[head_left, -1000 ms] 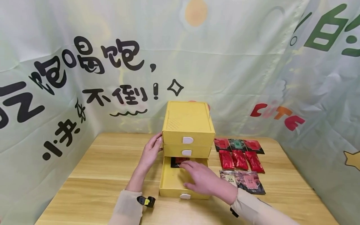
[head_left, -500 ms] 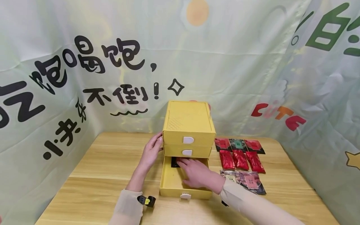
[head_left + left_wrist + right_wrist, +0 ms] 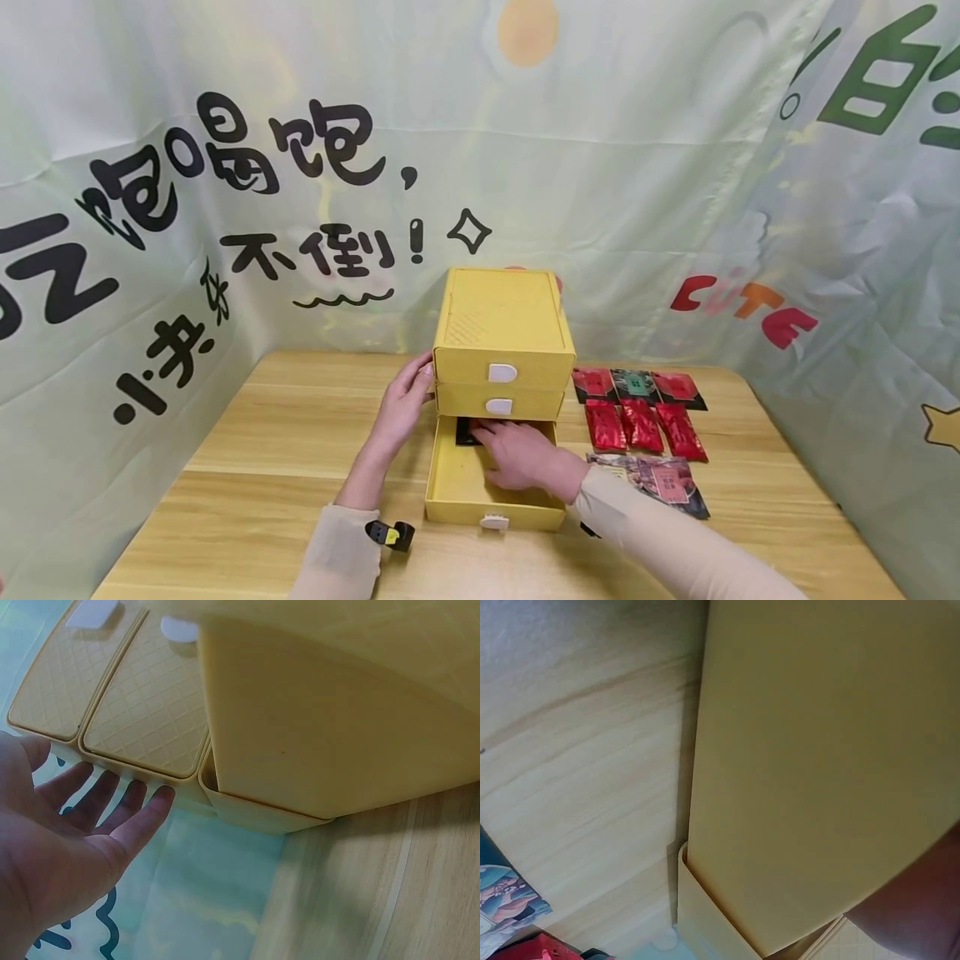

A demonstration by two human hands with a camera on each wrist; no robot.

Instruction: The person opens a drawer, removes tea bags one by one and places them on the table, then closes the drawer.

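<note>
A yellow three-tier drawer box [image 3: 502,312] stands on the table with its bottom drawer [image 3: 456,483] pulled out. My left hand [image 3: 400,410] rests its fingertips along the box's left side; in the left wrist view those fingers [image 3: 146,821] are spread, touching the edge of the casing. Inside the bottom drawer, my right hand [image 3: 521,454] reaches toward the back, fingers extended over a dark packet [image 3: 464,432] and thumb apart from them. That packet is mostly covered by the hand. Only a shadowed part of the right hand [image 3: 922,900] shows in the right wrist view, behind the drawer wall.
Right of the box, flat packets [image 3: 636,385] lie in a back row, red shiny sachets [image 3: 641,427] in a middle row, and patterned packets [image 3: 675,483] nearest me. Both upper drawers [image 3: 465,400] are closed. A printed cloth [image 3: 600,192] hangs behind the wooden table [image 3: 262,500].
My right hand has moved left and down into the bottom drawer, its fingers now covering more of the dark packet. The left hand stays at the box's side.
</note>
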